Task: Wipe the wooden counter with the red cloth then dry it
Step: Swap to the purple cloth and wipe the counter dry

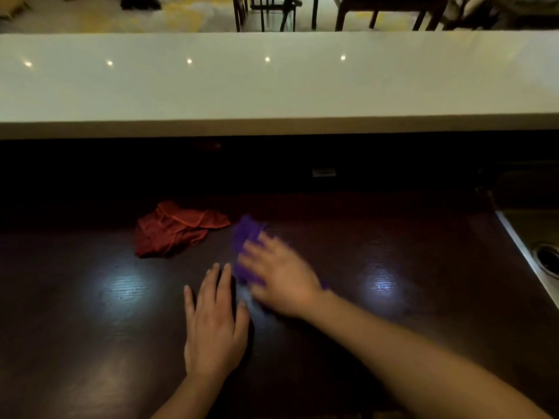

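Observation:
The red cloth (177, 228) lies crumpled on the dark wooden counter (90, 313), left of centre, with no hand on it. My right hand (279, 276) presses flat on a purple cloth (245, 237) just right of the red one; the hand and cloth are motion-blurred. My left hand (213, 320) rests palm down on the counter with fingers spread, holding nothing, close beside the purple cloth.
A raised white ledge (272, 83) runs across the back, above the counter. A metal sink (541, 252) with a drain sits at the right edge. Chairs and table legs (266, 10) stand beyond the ledge. Light spots reflect on the wood.

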`<state>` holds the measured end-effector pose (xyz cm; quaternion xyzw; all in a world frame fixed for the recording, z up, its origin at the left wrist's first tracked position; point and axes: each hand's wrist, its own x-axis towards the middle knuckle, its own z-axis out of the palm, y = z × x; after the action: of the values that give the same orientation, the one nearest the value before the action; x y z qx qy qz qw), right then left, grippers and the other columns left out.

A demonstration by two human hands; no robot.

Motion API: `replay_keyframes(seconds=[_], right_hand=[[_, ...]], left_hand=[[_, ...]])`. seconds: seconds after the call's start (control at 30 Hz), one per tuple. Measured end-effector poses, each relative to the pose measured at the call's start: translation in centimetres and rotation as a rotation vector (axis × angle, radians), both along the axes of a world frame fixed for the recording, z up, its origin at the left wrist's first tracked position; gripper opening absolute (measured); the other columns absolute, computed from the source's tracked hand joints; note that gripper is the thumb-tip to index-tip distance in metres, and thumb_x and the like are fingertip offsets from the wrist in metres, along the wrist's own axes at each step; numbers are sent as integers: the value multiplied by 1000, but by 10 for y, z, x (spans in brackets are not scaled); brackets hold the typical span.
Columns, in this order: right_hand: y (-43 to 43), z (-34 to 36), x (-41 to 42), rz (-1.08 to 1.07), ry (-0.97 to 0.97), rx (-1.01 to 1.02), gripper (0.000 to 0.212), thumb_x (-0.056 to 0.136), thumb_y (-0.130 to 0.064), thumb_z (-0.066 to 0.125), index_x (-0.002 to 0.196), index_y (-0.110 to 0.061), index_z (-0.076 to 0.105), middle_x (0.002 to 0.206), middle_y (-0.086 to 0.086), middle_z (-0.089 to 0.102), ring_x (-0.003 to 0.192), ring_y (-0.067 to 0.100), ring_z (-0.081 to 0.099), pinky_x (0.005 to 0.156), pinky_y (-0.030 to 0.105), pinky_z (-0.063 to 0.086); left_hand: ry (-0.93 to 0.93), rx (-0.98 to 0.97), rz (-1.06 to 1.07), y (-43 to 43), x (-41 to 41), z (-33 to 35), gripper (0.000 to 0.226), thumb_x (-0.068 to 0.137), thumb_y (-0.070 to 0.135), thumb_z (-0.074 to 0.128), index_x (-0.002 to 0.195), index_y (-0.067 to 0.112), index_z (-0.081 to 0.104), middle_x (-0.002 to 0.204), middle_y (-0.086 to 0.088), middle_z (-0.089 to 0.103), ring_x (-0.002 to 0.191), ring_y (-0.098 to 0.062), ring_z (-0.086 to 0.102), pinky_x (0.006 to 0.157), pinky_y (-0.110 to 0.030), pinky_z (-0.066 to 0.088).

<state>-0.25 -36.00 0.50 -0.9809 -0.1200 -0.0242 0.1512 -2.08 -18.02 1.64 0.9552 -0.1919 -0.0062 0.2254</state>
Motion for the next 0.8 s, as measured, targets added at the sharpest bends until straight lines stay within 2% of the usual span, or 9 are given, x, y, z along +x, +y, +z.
replay_keyframes(seconds=[0.1, 0.17, 0.27, 0.33, 0.5, 0.57, 0.6, 0.7, 0.8], right_hand=[[-7, -6, -46, 261, 63, -22, 67, 80, -48, 51, 143, -28, 43, 155, -3, 40, 147, 23, 27, 121, 42, 16], [-36, -4, -20, 77, -9, -17, 62, 85, -43, 57, 143, -23, 47, 153, 1, 43, 145, 25, 31, 121, 45, 21], [-63, 16, 36, -406, -11, 12, 58, 93, -39, 56, 146, -20, 44, 156, 2, 38, 148, 25, 24, 121, 39, 15], [-52, 16, 41, -501, 6, 47, 59, 92, -39, 55, 146, -20, 43, 157, 3, 36, 148, 27, 22, 121, 40, 13], [13, -4, -109, 67, 27, 27, 70, 79, -47, 58, 144, -26, 44, 156, -1, 39, 148, 25, 26, 120, 45, 22], [-27, -5, -148, 118, 36, 27, 73, 78, -49, 61, 145, -29, 41, 155, -4, 39, 147, 23, 28, 120, 40, 21], [-62, -4, -153, 8, -6, 20, 71, 79, -44, 64, 145, -28, 44, 152, -2, 44, 145, 23, 32, 118, 40, 24], [-187, 13, -143, -673, -57, 30, 58, 88, -25, 70, 141, -15, 49, 145, 12, 51, 142, 26, 32, 116, 47, 26], [-237, 19, -125, -983, 33, -16, 54, 93, -27, 63, 142, -10, 49, 152, 15, 42, 145, 35, 28, 118, 50, 23]], left_hand=[[-11, -56, -3, 3, 0, 0, 63, 90, 39, 33, 147, 12, 37, 152, -15, 40, 142, -24, 34, 118, -59, 15], [-22, -40, -8, 1, 0, 1, 62, 90, 39, 33, 145, 12, 41, 150, -14, 42, 141, -25, 36, 117, -60, 16], [-24, -37, 7, 0, -1, 2, 61, 90, 39, 33, 144, 12, 43, 149, -13, 43, 141, -25, 36, 117, -60, 16], [-21, -36, 7, 1, -2, 2, 61, 90, 39, 32, 144, 12, 44, 149, -13, 43, 141, -25, 36, 117, -59, 15], [-25, -37, 0, 1, -2, 3, 60, 90, 38, 32, 141, 10, 48, 147, -16, 47, 140, -29, 38, 116, -62, 18], [-30, -9, -8, 3, 0, -1, 59, 90, 39, 33, 140, 13, 50, 147, -14, 47, 140, -28, 37, 116, -62, 18], [-36, 5, -16, 3, 0, -3, 58, 89, 39, 33, 139, 14, 51, 146, -13, 47, 140, -28, 36, 116, -62, 18], [-42, 73, -37, 0, 2, -7, 57, 89, 42, 34, 137, 18, 53, 147, -12, 47, 141, -29, 34, 114, -64, 17], [-19, 185, -76, -5, 3, -8, 58, 88, 48, 33, 138, 24, 51, 151, -12, 42, 145, -31, 26, 113, -67, 13]])
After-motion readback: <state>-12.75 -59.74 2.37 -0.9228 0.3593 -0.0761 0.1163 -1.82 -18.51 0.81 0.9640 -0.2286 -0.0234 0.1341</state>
